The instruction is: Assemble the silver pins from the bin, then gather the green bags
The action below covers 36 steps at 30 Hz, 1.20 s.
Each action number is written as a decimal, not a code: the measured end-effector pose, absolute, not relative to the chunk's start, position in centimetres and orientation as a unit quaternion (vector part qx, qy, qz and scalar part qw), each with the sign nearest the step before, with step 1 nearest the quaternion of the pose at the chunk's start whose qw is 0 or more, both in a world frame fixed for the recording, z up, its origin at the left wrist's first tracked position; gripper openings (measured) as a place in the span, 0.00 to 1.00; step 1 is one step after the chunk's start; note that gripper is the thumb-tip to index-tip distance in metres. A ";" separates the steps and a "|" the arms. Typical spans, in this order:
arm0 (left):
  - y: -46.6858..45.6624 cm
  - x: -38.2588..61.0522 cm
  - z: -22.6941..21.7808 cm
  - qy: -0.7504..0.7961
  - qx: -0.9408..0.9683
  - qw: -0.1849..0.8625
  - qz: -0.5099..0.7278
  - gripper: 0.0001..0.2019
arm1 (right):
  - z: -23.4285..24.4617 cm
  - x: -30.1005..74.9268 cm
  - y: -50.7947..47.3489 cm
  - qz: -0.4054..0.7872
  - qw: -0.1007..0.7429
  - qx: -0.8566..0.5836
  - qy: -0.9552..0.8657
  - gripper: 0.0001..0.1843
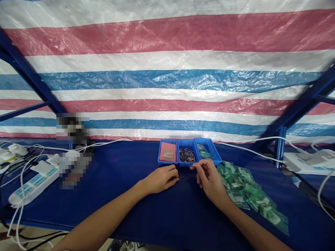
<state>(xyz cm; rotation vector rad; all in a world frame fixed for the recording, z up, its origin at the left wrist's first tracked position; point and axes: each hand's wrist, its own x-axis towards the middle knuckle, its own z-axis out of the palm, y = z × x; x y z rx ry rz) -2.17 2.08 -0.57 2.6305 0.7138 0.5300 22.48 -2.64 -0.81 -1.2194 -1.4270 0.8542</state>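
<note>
My left hand (163, 178) rests low over the blue table, fingers curled. A thin dark metal piece (181, 178) pokes out from its fingertips; the rest is hidden in the palm. My right hand (210, 181) is raised just in front of the bins, thumb and forefinger pinched together on something too small to make out. The middle blue bin (186, 165) holds many thin dark metal pieces (186, 155). To its left, another blue bin (167, 163) contains a pink sheet (165, 148) with a small pale packet on it. The right blue bin (215, 153) contains green-tinted plastic bags (204, 152).
Several green-tinted plastic packets (251, 188) lie spread beyond my right forearm. At the left edge is a white power strip (35, 183) with plugs and cables. White adapters (309, 162) and cables sit at the right. A striped plastic sheet (167, 80) hangs behind the table.
</note>
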 end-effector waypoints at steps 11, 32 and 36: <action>2.1 -2.2 -0.4 0.251 0.933 0.180 0.182 0.08 | -0.6 22.4 -2.2 0.391 0.561 -0.476 -0.553 0.17; 2.1 -2.3 -0.4 0.241 0.942 0.154 0.176 0.10 | -1.2 22.7 -1.8 0.425 0.545 -0.459 -0.559 0.15; 2.1 -2.3 -0.4 0.241 0.942 0.156 0.176 0.10 | -1.2 22.7 -1.9 0.424 0.538 -0.461 -0.563 0.14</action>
